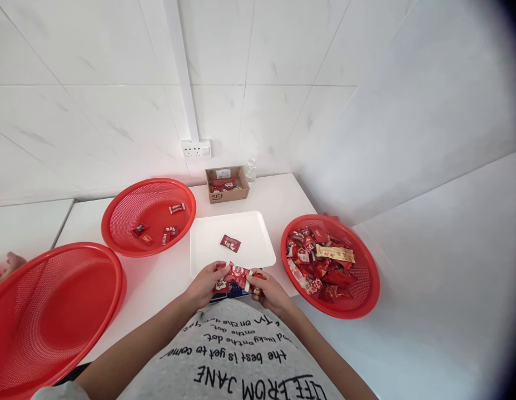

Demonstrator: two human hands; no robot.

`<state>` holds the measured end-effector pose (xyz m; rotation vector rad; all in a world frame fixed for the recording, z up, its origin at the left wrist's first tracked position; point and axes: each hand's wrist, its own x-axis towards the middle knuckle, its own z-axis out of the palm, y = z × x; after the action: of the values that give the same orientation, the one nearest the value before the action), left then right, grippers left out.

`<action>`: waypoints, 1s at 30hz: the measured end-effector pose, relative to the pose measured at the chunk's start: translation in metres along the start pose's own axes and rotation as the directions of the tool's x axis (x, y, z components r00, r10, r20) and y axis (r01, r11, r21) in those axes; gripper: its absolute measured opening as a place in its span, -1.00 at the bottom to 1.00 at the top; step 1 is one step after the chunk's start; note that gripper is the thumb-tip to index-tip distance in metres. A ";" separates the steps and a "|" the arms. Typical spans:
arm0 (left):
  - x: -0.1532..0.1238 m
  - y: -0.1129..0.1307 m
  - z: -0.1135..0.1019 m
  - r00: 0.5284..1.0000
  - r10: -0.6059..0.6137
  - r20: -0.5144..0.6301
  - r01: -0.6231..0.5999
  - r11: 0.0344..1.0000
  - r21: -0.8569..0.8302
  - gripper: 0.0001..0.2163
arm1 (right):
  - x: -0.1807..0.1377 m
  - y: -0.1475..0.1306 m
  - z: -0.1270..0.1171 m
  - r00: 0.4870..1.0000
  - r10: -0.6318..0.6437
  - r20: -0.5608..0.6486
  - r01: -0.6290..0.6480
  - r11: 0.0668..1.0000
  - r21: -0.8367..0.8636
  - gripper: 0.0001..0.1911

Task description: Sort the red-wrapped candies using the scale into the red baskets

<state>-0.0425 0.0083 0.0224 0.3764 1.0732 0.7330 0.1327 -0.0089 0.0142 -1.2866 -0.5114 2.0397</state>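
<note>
Close to my body, over the near edge of a white tray (203, 236), both my hands hold red printed candy packets (238, 273). My left hand (206, 283) pinches the left end of them, thumb on top. The right end is between the thumb and fingers of my right hand (268, 290), which also has another small red wrapped piece partly hidden in it. How many packets are in my hands I cannot tell. A single dark red packet (230, 243) lies on the tray just beyond my fingers.
At right, a red basket (368, 266) is heaped with red packets. A red basket (116, 216) at back left holds several packets; another red basket (110, 278) stands at near left. A cardboard box (235, 195) with packets sits by the wall. Another person's hand (11, 264) shows at far left.
</note>
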 end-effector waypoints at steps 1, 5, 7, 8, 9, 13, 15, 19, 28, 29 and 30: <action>0.000 0.000 0.000 1.000 -0.002 -0.006 0.002 1.000 -0.001 -0.74 | 0.000 0.001 -0.001 1.000 0.006 0.008 -0.006 1.000 0.002 -0.65; 0.001 -0.001 -0.002 0.997 -0.021 -0.072 0.019 0.999 -0.029 -0.80 | 0.002 0.001 -0.001 1.000 0.014 -0.012 -0.014 0.999 -0.034 -0.65; 0.002 -0.001 -0.006 0.987 -0.015 -0.158 0.003 0.997 -0.079 -0.85 | 0.002 -0.002 0.001 0.999 -0.005 -0.039 0.003 0.999 -0.037 -0.65; 0.002 0.000 -0.009 0.978 -0.008 -0.208 -0.014 0.994 -0.106 -0.88 | 0.003 -0.003 0.003 0.999 -0.019 -0.050 0.017 0.999 -0.030 -0.65; 0.002 0.000 -0.013 0.967 -0.001 -0.256 -0.033 0.991 -0.127 -0.90 | 0.003 -0.005 0.004 0.998 -0.032 -0.054 0.031 0.999 -0.022 -0.64; 0.001 0.002 -0.027 0.928 0.022 -0.373 -0.079 0.987 -0.138 -0.93 | 0.008 -0.008 0.009 0.997 -0.052 -0.064 0.050 0.998 -0.044 -0.63; 0.000 0.003 -0.030 0.908 0.023 -0.419 -0.085 0.988 -0.129 -0.97 | 0.012 -0.007 0.009 0.994 -0.060 -0.094 0.053 0.996 -0.070 -0.54; -0.006 0.004 -0.025 0.933 0.028 -0.360 -0.059 0.995 -0.075 -0.83 | 0.014 -0.003 0.006 0.995 -0.048 -0.093 0.039 0.995 -0.096 -0.57; -0.010 -0.001 -0.004 0.997 0.035 -0.065 -0.035 0.999 0.004 -0.72 | 0.012 0.007 0.006 0.996 0.018 0.089 0.031 0.851 -0.525 -0.61; -0.010 -0.003 -0.003 0.998 0.033 -0.047 -0.032 0.999 0.016 -0.70 | 0.012 0.008 0.006 0.994 0.022 0.105 0.039 0.835 -0.548 -0.61; -0.010 -0.004 -0.002 0.999 0.029 -0.030 -0.028 0.999 0.030 -0.69 | 0.011 0.008 0.007 0.993 0.025 0.113 0.044 0.825 -0.564 -0.61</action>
<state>-0.0455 -0.0013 0.0255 0.4078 1.1101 0.7506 0.1209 -0.0063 0.0046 -1.4877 -1.2525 2.0334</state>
